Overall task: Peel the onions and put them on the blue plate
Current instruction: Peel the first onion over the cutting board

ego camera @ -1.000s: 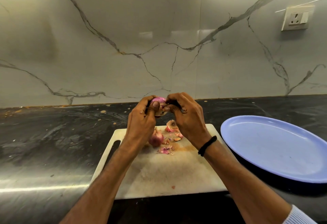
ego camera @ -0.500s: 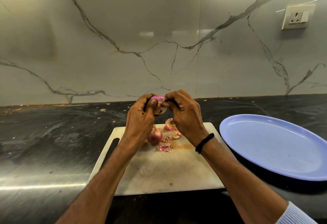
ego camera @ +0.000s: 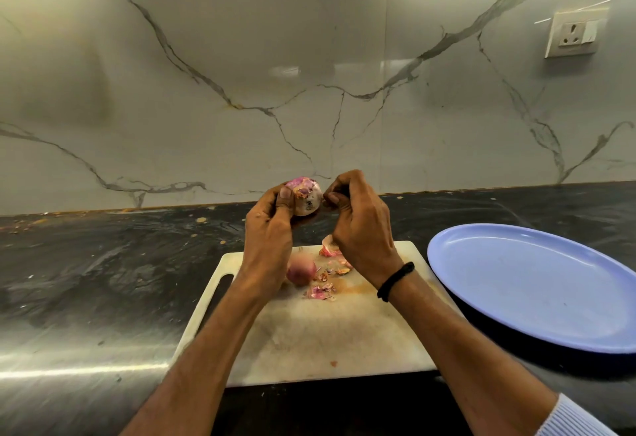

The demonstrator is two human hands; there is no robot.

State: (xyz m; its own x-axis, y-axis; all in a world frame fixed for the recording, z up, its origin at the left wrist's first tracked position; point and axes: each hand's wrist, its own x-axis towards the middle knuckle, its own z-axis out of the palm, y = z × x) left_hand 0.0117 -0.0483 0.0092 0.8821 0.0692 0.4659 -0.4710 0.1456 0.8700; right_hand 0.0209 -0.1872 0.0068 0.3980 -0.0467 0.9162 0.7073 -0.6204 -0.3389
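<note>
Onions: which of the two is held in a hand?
The upper onion, which the left hand grips above the cutting board; the other onion lies on that board among peel scraps.

Both forearms reach forward, hands raised close together. The left hand (ego camera: 270, 229) grips an onion (ego camera: 307, 199), thumb pressed against it; the right hand (ego camera: 361, 225) curls its fingers, thumb and fingertips pinching at the onion's edge

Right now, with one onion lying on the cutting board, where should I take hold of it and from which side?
Likely its round belly, pinched across the widest part from above. The onion lies on the cutting board, its left side hidden by the left forearm and peel scraps close on its right, so the top is the open side.
</note>
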